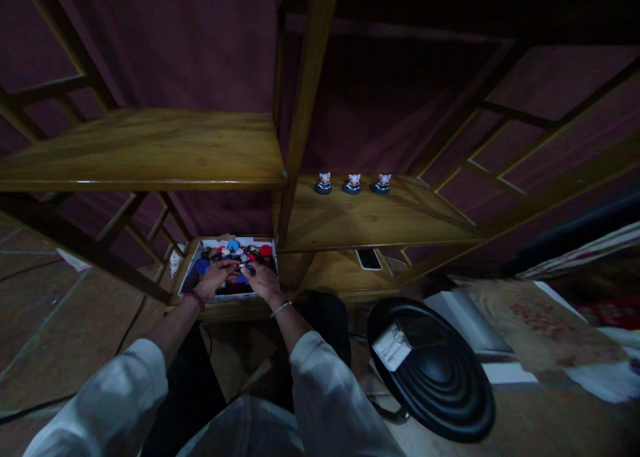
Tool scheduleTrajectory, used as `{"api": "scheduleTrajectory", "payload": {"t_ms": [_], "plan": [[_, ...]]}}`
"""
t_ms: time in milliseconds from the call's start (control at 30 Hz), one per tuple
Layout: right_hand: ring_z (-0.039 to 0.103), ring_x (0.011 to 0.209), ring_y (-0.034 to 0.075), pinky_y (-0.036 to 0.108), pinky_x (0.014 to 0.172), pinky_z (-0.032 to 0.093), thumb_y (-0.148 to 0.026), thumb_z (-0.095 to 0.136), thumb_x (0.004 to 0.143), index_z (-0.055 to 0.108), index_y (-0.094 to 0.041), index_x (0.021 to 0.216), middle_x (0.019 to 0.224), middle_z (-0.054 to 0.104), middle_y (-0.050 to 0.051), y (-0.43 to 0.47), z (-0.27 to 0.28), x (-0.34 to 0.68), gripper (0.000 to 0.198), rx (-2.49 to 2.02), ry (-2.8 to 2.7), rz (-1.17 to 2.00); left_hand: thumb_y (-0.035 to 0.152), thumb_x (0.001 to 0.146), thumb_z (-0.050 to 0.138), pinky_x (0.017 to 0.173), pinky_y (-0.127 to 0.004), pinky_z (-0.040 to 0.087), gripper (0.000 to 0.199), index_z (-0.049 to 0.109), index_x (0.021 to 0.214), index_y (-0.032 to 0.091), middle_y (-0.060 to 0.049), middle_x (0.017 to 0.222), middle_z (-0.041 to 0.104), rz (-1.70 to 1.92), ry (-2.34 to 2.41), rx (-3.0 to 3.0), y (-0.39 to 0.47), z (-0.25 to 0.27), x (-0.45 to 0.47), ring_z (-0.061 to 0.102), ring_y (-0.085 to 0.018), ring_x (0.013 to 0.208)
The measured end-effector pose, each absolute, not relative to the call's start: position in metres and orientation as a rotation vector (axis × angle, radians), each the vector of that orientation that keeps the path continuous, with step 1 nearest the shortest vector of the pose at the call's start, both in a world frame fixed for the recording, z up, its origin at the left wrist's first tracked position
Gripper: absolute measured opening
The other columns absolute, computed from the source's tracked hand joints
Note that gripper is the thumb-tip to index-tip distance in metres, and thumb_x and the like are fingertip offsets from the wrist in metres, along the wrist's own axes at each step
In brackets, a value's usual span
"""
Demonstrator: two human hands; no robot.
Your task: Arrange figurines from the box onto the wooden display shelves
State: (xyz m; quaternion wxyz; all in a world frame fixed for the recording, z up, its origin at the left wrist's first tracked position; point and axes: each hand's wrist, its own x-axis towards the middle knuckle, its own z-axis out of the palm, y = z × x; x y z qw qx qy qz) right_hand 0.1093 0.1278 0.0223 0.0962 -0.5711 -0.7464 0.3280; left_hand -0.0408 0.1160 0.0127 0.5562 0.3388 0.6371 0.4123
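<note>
Wooden shelf [150, 150] | both hands curled on figures in box [186, 280]

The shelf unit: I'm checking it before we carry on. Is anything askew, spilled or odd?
Nothing stands out. Three figurines stand upright in a row; both hands are in the box of figures.

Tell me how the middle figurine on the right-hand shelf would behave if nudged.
The middle figurine stands upright on a round dark base, so it would probably slide on the smooth wooden shelf before tipping. It looks small and likely light. Its neighbours stand close; a sideways push might knock them.
</note>
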Motion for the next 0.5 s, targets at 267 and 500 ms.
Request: {"api": "scheduleTrajectory", "payload": {"t_ms": [267, 500], "plan": [[0.057, 0.104, 0.022, 0.031, 0.086, 0.041, -0.048, 0.020, 0.092, 0.051, -0.020, 0.120, 0.113, 0.062, 0.010, 0.131, 0.020, 0.107, 0.050, -1.769, -2.190, 1.010, 0.015, 0.076, 0.052, 0.058, -0.023, 0.050, 0.016, 0.064, 0.085, 0.011, -0.005, 0.075, 0.067, 1.001, 1.898, 0.796, 0.127, 0.003, -0.060, 0.061, -0.012, 0.060], [0.058, 0.103, 0.023, 0.033, 0.085, 0.041, -0.047, 0.018, 0.092, 0.050, -0.018, 0.119, 0.112, 0.062, 0.011, 0.131, 0.024, 0.107, 0.051, -1.799, -2.187, 1.032, 0.015, 0.075, 0.048, 0.048, -0.024, 0.046, 0.023, 0.065, 0.090, 0.009, -0.007, 0.068, 0.066, 0.931, 2.186, 0.890, 0.128, -0.007, -0.086, 0.061, -0.015, 0.055]]}}
